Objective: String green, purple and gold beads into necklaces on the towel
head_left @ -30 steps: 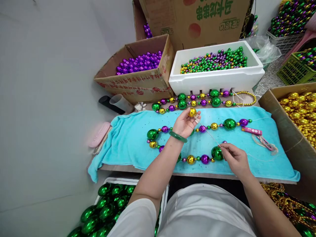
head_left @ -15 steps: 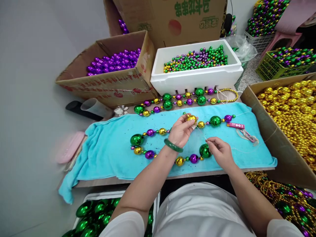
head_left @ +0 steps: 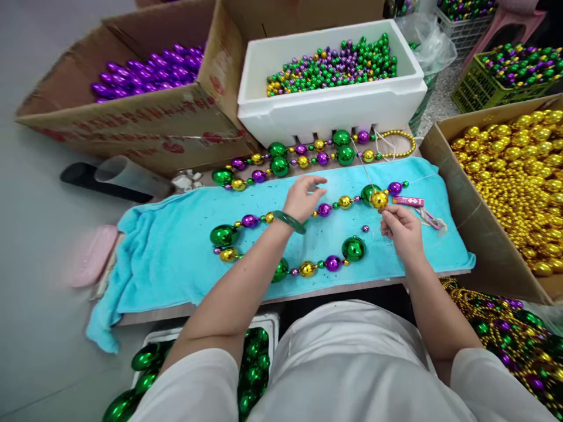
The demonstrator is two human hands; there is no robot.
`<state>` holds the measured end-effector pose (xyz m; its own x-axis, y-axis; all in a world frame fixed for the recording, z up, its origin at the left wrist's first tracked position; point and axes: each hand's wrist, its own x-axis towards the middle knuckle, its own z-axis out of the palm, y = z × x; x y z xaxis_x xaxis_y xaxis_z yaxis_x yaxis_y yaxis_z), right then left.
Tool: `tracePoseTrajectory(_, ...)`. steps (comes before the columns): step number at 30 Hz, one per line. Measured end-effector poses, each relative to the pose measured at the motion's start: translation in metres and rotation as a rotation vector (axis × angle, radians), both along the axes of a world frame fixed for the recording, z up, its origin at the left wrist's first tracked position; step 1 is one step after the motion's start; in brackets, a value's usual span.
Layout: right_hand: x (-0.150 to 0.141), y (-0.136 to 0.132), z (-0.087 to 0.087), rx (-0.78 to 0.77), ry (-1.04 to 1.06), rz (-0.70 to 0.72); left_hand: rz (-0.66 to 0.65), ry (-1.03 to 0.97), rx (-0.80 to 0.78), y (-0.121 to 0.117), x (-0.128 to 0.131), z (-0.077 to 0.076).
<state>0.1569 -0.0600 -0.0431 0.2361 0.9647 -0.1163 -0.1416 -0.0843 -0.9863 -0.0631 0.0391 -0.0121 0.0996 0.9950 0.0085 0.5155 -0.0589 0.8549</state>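
My right hand (head_left: 402, 231) pinches a shiny gold bead (head_left: 379, 200) between its fingertips, above the right part of the towel. A thin pale line, thread or needle, slants up from this bead. My left hand (head_left: 305, 196), with a green bangle (head_left: 289, 221) at the wrist, is held over the bead strand with its fingers apart and nothing in them. The strand of gold, purple and green beads lies in a loop on the towel, a large green bead (head_left: 354, 248) at its near end. A small purple bead (head_left: 365, 228) rests by that end.
A turquoise towel (head_left: 176, 234) covers the table. Behind it lie a finished-looking bead strand (head_left: 279, 166), a white foam box (head_left: 329, 111) of small beads and a carton (head_left: 145, 126) of purple beads. Gold beads fill a carton (head_left: 488, 234) at right. A pink-labelled item (head_left: 408, 201) lies nearby.
The gold bead has passed from my left hand to my right, which has moved up and away from me. My left hand has let go and drawn left. The view has shifted.
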Motion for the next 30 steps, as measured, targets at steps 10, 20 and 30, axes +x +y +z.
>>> tracePoseTrajectory(10, 0.01, 0.001, 0.002, 0.025, 0.036, -0.042, -0.093, 0.339, -0.151, 0.077, -0.009, -0.026)
tracePoseTrajectory(20, 0.001, -0.018, -0.004, 0.014, -0.057, 0.074, -0.013, -0.669, -0.423, 0.051, -0.012, 0.011)
tracePoseTrajectory(30, -0.01, -0.021, -0.001, 0.027, -0.068, 0.1, -0.069, -0.993, -0.531, 0.029, -0.011, 0.031)
